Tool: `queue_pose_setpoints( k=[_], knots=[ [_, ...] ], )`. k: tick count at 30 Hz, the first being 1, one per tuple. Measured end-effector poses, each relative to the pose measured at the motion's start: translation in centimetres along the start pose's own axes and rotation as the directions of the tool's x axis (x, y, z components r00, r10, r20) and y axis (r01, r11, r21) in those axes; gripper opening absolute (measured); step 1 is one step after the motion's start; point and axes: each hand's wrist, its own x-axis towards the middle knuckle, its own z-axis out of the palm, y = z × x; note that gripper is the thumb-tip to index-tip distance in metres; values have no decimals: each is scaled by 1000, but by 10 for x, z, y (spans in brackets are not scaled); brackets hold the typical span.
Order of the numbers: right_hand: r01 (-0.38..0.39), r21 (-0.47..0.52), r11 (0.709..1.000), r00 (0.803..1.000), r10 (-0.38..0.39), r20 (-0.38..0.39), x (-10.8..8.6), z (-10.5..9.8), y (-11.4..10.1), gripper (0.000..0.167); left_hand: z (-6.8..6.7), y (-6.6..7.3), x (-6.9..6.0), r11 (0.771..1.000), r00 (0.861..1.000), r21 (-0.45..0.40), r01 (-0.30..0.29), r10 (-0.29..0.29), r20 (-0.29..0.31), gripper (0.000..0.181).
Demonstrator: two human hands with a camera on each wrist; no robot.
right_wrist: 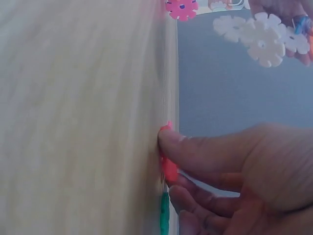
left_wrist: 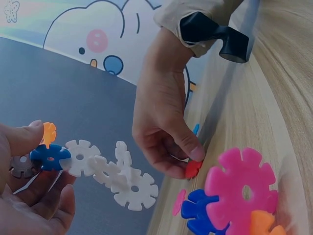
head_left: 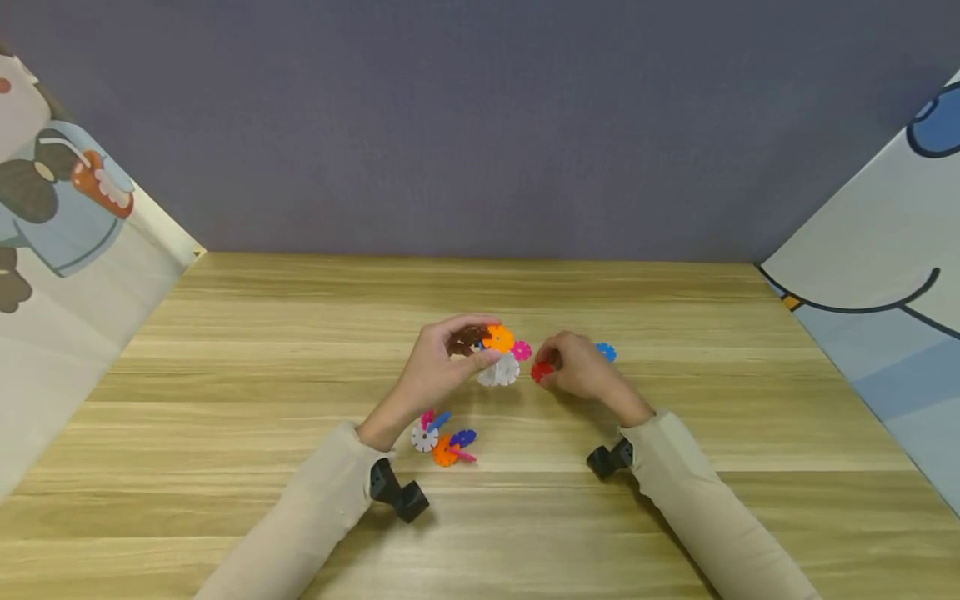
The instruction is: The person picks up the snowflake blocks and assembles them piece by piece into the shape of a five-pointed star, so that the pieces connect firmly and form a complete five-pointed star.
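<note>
My left hand (head_left: 438, 362) holds a joined chain of notched flower-shaped plastic discs above the table. Its orange disc (head_left: 498, 339) and brown discs (head_left: 467, 340) lie between thumb and fingers; a blue disc (left_wrist: 50, 159) and several white discs (left_wrist: 136, 190) extend from them. Low at the tabletop, my right hand (head_left: 581, 367) pinches a red disc (head_left: 540, 372) between thumb and fingertips. A loose pink disc (head_left: 521, 350) is between the two hands. Just beyond the right hand lies a light blue disc (head_left: 606, 352). The right wrist view shows a green disc (right_wrist: 165, 215) beside the fingers.
Nearer my body on the wooden table (head_left: 525, 533) stands a cluster of joined discs: white (head_left: 424, 438), orange (head_left: 444, 452), dark blue (head_left: 464, 438) and pink. A grey panel (head_left: 480, 125) closes the back; cartoon-printed panels flank both sides.
</note>
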Motion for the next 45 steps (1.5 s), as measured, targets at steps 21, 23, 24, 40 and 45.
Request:
queue_pose_setpoints(
  k=[21, 23, 24, 40, 45],
  knots=[
    [120, 62, 991, 990, -115, -84, -17, -27, -18, 13, 0, -3, -1, 1000, 1000, -12, -20, 21, 22, 39],
    [146, 60, 987, 984, -139, -111, -20, -32, -22, 12, -1, -3, -2, 1000, 999, -11, -26, 26, 22, 43],
    [159, 61, 985, 980, -150, -128, -21, -34, -23, 12, -1, -3, -2, 1000, 999, -11, -29, 29, 22, 46],
    [255, 53, 965, 937, -233, -262, -39, -44, -49, 12, 0, -4, -3, 999, 998, -19, -46, 47, 31, 72],
    [285, 70, 956, 924, -254, -287, -43, -45, -54, 12, 0, -1, -3, 999, 999, -10, -39, 40, 32, 55]
  ],
)
